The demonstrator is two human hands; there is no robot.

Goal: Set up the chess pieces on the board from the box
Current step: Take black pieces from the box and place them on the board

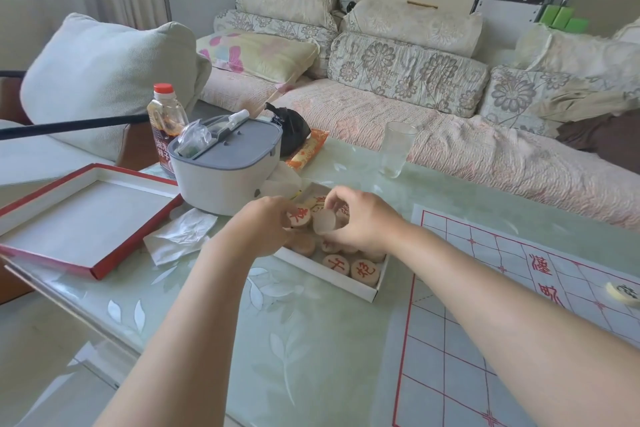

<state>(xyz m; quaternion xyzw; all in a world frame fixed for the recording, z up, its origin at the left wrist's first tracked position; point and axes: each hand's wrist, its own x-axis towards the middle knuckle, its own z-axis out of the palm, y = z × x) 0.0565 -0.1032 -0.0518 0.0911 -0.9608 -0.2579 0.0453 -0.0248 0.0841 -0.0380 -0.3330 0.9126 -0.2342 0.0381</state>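
Head view: reaching with both arms across the table (311, 357) into the open white box (332, 282), lying mid-table just left of the board (485, 322).

With the left hand (266, 225), gripping a red-marked piece (298, 215) in curled fingers, face up, over the far half of the box.

With the right hand (360, 218), pinching a pale disc (323, 222) between thumb and fingertips, holding it tilted with a blank face showing, just beside the red-marked piece.

Showing two flat pieces (349, 267) with red characters lying side by side in the box's near corner, with others partly hidden under the hands.

Showing the board spreading along the right side of the table down to the near edge, carrying one dark-marked piece (623, 293) at the right edge of the picture.

Also taking in a red-rimmed lid (86, 218) lying upside down at the table's left edge, a crumpled tissue (180, 236) between lid and box, a grey-topped container (221, 180) and a red-capped bottle (166, 121) behind the box, a clear glass (396, 149) standing near the far edge, and a cushioned sofa (450, 135) beyond the table.
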